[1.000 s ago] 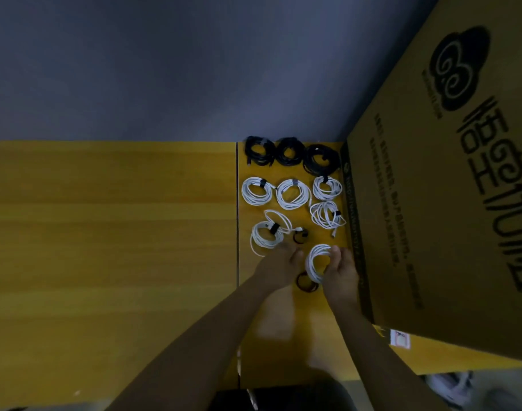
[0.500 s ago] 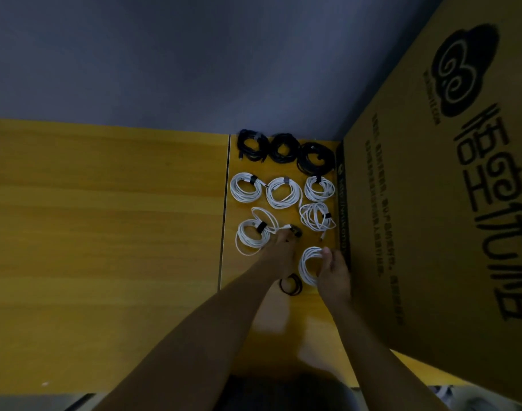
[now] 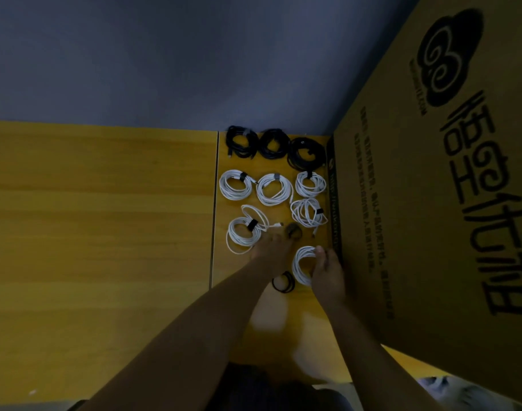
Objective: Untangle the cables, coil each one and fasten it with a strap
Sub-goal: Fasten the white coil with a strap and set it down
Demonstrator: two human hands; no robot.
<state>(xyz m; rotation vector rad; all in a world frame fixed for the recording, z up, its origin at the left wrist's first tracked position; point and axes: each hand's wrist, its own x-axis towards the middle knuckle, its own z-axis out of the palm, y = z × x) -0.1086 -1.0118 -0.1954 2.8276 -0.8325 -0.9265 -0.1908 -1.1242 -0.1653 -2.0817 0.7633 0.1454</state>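
Note:
My right hand [image 3: 328,271] grips a loose white cable coil [image 3: 302,264] lying on the yellow table [image 3: 105,232], close to the cardboard box. My left hand [image 3: 271,247] reaches forward, and its fingertips pinch a small black strap ring [image 3: 294,231], which looks blurred. Another black strap [image 3: 283,282] lies between my wrists. Beyond my hands lie several strapped white coils, the nearest one [image 3: 244,235] just left of my left hand. Three black coils [image 3: 273,143] line the table's far edge.
A tall cardboard box [image 3: 432,218] with black print stands right against the coils and walls off the right side. A seam [image 3: 214,209] splits the tabletop, with bare wood to its left. A grey wall [image 3: 194,69] rises behind the table.
My left hand moved forward from beside the loose coil to the small black strap ring. My right hand kept its hold on the white coil. The camera tilted slightly.

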